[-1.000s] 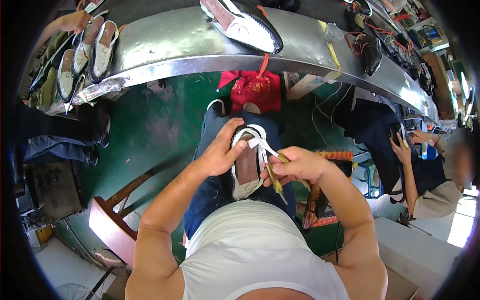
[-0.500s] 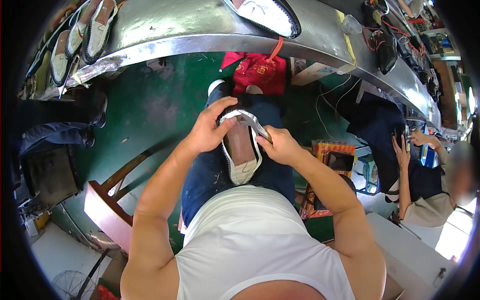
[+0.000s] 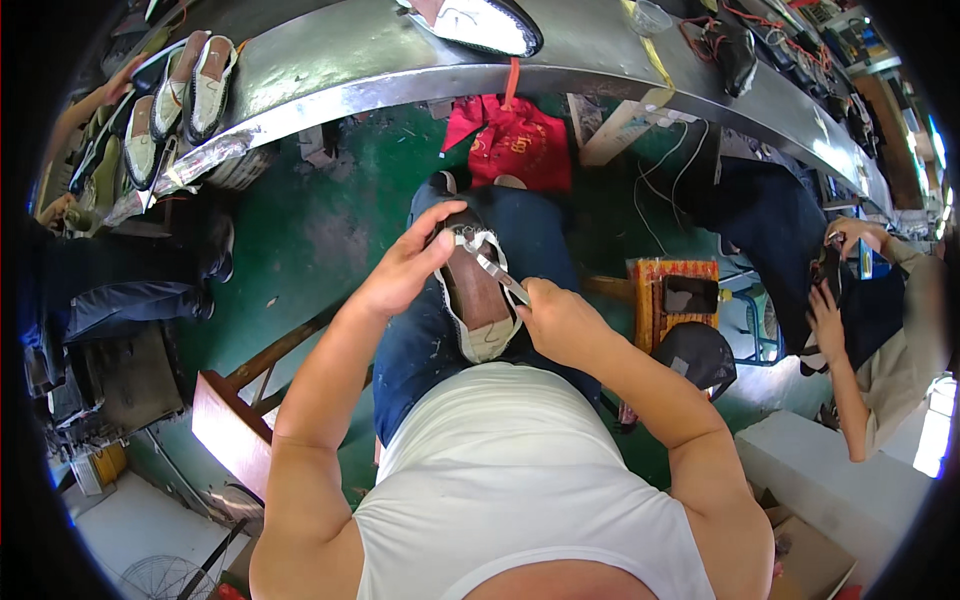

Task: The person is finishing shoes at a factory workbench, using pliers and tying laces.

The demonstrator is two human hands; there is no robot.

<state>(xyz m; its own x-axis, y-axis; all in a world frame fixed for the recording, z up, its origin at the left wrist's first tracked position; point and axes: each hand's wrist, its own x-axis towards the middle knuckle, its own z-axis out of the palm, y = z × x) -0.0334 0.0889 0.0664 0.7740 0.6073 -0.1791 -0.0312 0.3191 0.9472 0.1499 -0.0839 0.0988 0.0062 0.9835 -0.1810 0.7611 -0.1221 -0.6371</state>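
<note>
A shoe (image 3: 470,290) lies sole side up on my lap, its brown insole board ringed by the white edge of the upper. My left hand (image 3: 415,260) grips its dark far end, with the thumb on the near side and the fingers over the rim. My right hand (image 3: 558,318) is closed round the handles of metal pincers (image 3: 505,280). Their jaws reach the upper's white edge at the shoe's far end, close to my left thumb. The exact bite of the jaws is too small to make out.
A metal bench (image 3: 340,60) curves ahead, bearing a white-edged shoe (image 3: 480,25) and several more shoes (image 3: 211,88) at left. Below it hangs a red bag (image 3: 520,145). A wooden stool (image 3: 235,430) stands left; a black cap (image 3: 697,357) lies right, near a co-worker's hands (image 3: 828,320).
My right hand has moved slightly down and right, turning the pincers more steeply. My left thumb has shifted left and opened away from the tool. The whole view has also shifted a little.
</note>
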